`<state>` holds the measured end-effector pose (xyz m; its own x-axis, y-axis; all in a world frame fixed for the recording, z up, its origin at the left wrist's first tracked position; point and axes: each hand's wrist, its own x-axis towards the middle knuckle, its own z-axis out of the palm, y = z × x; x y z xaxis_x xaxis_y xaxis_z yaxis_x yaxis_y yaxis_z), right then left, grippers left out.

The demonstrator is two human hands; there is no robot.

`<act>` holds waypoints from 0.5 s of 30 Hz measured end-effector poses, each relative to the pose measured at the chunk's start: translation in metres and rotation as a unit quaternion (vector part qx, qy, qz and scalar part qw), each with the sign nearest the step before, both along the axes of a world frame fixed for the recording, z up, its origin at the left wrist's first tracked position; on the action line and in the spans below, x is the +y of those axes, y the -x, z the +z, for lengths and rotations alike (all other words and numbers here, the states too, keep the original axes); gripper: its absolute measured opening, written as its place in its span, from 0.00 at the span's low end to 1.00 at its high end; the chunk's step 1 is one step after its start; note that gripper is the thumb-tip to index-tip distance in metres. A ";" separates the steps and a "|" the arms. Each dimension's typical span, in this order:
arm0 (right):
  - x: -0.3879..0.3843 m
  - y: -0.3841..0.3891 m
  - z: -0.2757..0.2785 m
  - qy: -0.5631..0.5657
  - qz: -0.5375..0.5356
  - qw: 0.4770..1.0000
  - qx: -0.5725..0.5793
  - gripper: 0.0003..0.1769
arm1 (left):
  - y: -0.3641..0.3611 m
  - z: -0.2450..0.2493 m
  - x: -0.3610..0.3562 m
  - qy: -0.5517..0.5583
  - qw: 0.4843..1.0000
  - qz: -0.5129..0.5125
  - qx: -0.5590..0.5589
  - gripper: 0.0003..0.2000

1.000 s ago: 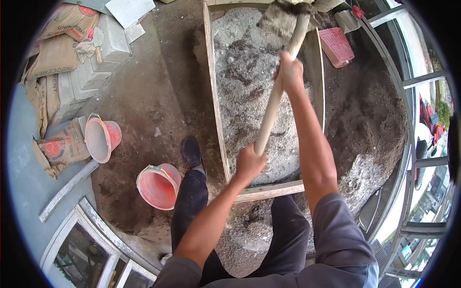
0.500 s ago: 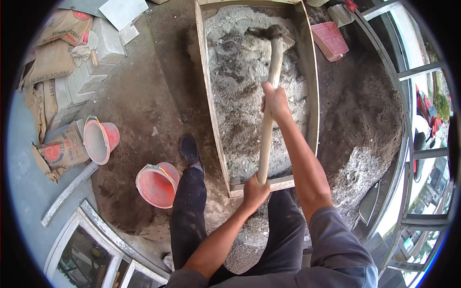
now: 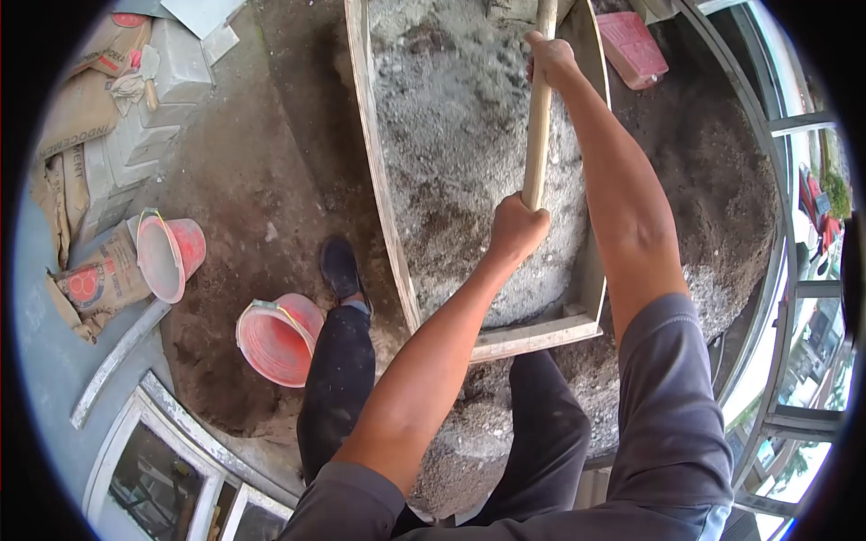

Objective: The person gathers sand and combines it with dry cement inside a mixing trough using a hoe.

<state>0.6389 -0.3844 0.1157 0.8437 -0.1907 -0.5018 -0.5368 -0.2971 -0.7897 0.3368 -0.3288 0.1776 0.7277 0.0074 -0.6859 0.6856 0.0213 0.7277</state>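
Note:
A long wooden handle (image 3: 538, 135) stands out over a wooden trough (image 3: 381, 194) that holds grey, powdery mix (image 3: 460, 153). My left hand (image 3: 519, 228) is wrapped round the handle's lower end, above the near part of the mix. Farther up the handle, near the trough's right side, my right hand (image 3: 552, 63) grips it too. The tool's head is out of view past the top edge.
Two red buckets (image 3: 281, 343) (image 3: 171, 257) lie tilted on the ground at left. Cement bags (image 3: 81, 113) and grey blocks (image 3: 176, 68) are stacked at upper left. A pink tray (image 3: 633, 50) lies right of the trough, near a soil pile (image 3: 713, 189).
Both hands and the handle have moved up and away over the trough. The tool's head, earlier seen on the mix, has left the view. The camera view has shifted a little.

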 end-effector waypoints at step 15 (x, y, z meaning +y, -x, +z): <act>0.005 0.164 0.229 -0.020 0.040 0.999 -0.023 0.19 | 0.157 0.149 -0.022 -0.086 0.996 0.021 -0.018 0.12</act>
